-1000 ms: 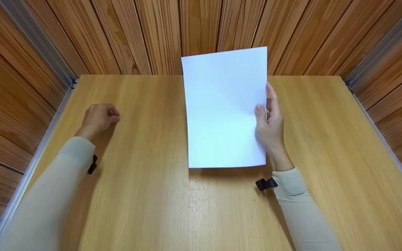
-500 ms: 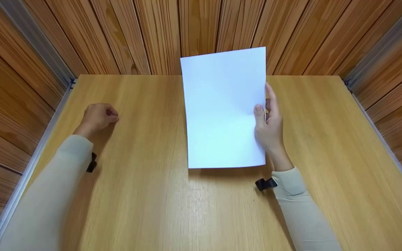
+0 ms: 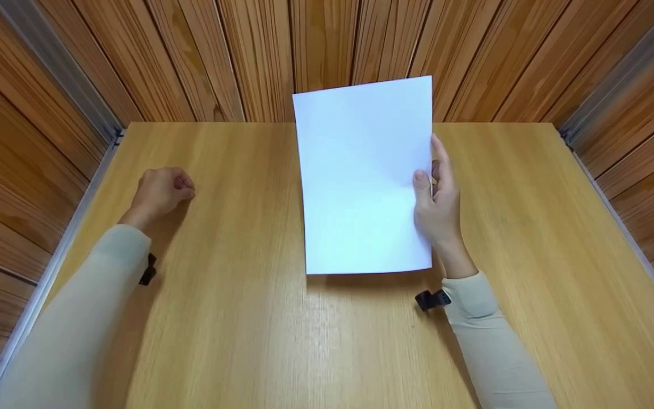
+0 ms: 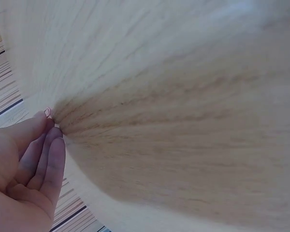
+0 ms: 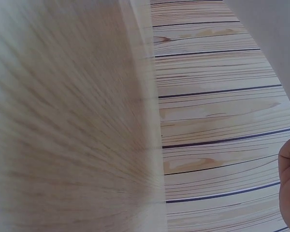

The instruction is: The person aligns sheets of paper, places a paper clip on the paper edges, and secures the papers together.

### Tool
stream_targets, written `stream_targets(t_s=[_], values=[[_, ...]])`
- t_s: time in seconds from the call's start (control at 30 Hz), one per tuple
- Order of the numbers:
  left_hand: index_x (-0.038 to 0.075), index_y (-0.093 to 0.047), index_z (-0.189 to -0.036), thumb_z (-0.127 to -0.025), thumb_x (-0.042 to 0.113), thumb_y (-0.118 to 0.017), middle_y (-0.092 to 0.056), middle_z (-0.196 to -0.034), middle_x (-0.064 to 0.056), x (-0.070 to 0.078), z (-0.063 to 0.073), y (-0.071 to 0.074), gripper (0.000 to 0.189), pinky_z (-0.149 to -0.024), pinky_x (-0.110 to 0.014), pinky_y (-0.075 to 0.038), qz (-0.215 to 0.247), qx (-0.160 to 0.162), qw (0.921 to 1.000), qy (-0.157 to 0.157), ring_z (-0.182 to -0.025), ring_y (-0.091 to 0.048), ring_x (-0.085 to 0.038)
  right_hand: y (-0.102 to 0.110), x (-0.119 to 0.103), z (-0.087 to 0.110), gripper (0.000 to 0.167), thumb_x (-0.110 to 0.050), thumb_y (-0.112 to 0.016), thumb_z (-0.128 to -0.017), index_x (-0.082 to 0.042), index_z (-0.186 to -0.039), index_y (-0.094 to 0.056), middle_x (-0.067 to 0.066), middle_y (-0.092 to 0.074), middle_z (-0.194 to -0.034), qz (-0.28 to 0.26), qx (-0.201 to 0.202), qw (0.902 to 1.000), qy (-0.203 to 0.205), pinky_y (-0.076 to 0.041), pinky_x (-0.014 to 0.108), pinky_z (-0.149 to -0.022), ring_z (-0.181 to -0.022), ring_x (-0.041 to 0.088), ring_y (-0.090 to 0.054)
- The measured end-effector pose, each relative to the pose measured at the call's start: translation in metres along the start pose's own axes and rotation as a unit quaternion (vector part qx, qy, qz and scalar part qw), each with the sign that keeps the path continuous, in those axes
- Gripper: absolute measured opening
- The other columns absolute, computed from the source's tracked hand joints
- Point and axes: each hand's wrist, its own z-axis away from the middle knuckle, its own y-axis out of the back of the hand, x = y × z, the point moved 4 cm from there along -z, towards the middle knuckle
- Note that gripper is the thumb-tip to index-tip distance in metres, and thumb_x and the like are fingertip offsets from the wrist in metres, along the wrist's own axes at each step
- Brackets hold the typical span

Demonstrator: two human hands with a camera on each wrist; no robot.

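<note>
White paper (image 3: 361, 176) is held above the table (image 3: 236, 318); right hand (image 3: 439, 213) grips its side edge, presumably leaving most edges free. Left hand (image 3: 156, 190), well apart, pinches a small pinkish loop (image 4: 48, 112).

Light wood-grained table (image 3: 247, 329), its near middle bearing a pale sheen; behind it stands a rear wall (image 3: 264, 57) of upright reddish-brown planks with dark seams, and beyond its left and right sides stand a left wall (image 3: 15, 125) and a right wall (image 3: 639, 136) of like planking. A left grey post (image 3: 59, 65) and a right grey post (image 3: 618, 68) rise at the table's far corners, beside small dark fittings (image 3: 118, 135); a left metal rail (image 3: 43, 287) and a right metal rail (image 3: 624, 228) border its sides.
</note>
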Motion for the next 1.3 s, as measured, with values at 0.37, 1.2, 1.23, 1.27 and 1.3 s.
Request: stream_targets(t_s=[0.37, 1.2, 1.23, 1.27, 1.3], values=[[0.002, -0.077, -0.102, -0.100, 0.006, -0.072, -0.078, -0.096, -0.017, 0.002, -0.002, -0.001, 0.007, -0.071, -0.032, -0.050, -0.017, 0.026, 0.9990, -0.031, -0.084, -0.071, -0.030, 0.000, 0.000, 0.000, 0.057, -0.007, -0.049, -0.112, -0.010, -0.166, -0.034, 0.013, -0.064, -0.114, -0.011, 0.000, 0.9999, 0.008, -0.047, 0.030, -0.088, -0.102, 0.019, -0.058], [0.003, -0.072, -0.117, -0.106, 0.011, -0.066, -0.073, -0.113, -0.015, 0.050, -0.006, 0.002, 0.015, -0.073, -0.014, -0.054, 0.134, 0.077, 0.9879, -0.014, -0.094, -0.069, -0.016, 0.001, 0.000, 0.001, 0.058, -0.005, -0.051, -0.111, -0.012, -0.166, -0.034, 0.012, -0.065, -0.118, -0.004, 0.005, 1.0000, 0.003, -0.048, 0.029, -0.088, -0.105, 0.019, -0.059], [0.003, -0.072, -0.117, -0.105, 0.011, -0.067, -0.074, -0.112, -0.014, 0.053, -0.006, 0.002, 0.015, -0.073, -0.014, -0.054, 0.136, 0.081, 0.9872, -0.017, -0.092, -0.069, -0.015, 0.001, 0.000, 0.001, 0.058, -0.005, -0.051, -0.111, -0.012, -0.166, -0.035, 0.013, -0.065, -0.117, -0.005, 0.005, 1.0000, 0.003, -0.048, 0.029, -0.089, -0.106, 0.019, -0.059], [0.003, -0.072, -0.116, -0.105, 0.011, -0.067, -0.074, -0.111, -0.014, 0.056, -0.006, 0.002, 0.014, -0.074, -0.015, -0.054, 0.140, 0.084, 0.9863, -0.020, -0.091, -0.069, -0.014, 0.001, 0.000, 0.001, 0.058, -0.005, -0.051, -0.110, -0.012, -0.166, -0.035, 0.014, -0.065, -0.120, -0.005, 0.004, 1.0000, 0.003, -0.048, 0.030, -0.090, -0.107, 0.019, -0.060], [0.003, -0.073, -0.115, -0.105, 0.010, -0.068, -0.074, -0.110, -0.014, 0.058, -0.006, 0.002, 0.014, -0.074, -0.015, -0.054, 0.145, 0.087, 0.9854, -0.021, -0.090, -0.069, -0.013, 0.001, 0.000, 0.001, 0.058, -0.005, -0.051, -0.110, -0.012, -0.166, -0.034, 0.014, -0.065, -0.120, -0.006, 0.004, 1.0000, 0.002, -0.048, 0.030, -0.091, -0.107, 0.019, -0.060]])
